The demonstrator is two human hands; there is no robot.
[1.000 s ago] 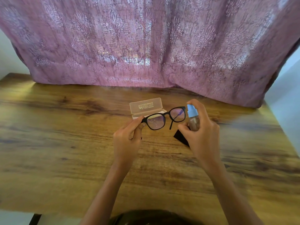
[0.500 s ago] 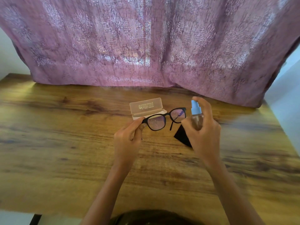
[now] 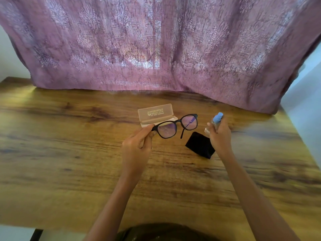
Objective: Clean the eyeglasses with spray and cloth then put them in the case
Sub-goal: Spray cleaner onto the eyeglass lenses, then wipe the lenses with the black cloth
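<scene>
**Fingers occupied, both sides**

1. Left hand [image 3: 137,150]: your thumb and forefinger [image 3: 147,130] pinch the glasses [image 3: 177,121] at the outer corner of one lens. Your other fingers curl loosely underneath.
2. Glasses: black frame, held above the table [image 3: 69,153], lenses towards you. The frame slants, so the free lens sits higher and further right. One temple hangs down beside that lens. Faint specks show on the pinched lens.
3. Right hand [image 3: 219,136]: your fingers [image 3: 211,126] wrap round the spray [image 3: 215,121], a clear bottle with a blue top. It leans slightly and sits to the right of the glasses, apart from them.
4. Cloth [image 3: 199,145]: black, lying flat on the table between your hands, below the free lens. Its right corner meets the outline of your right wrist; you cannot tell from this view whether they touch.
5. Case [image 3: 155,113]: pale, lid raised, standing on the table just behind the glasses. The pinched lens overlaps its base in view.
6. Edges: the far edge runs under the curtain [image 3: 156,49], well behind the case. The right edge slants past your right hand, with a strip of wood between them. The near edge lies at your body.
7. Room: a wide stretch of wood extends left of your left hand to the table's left end. Another lies between your forearms, from the cloth to the near edge.
</scene>
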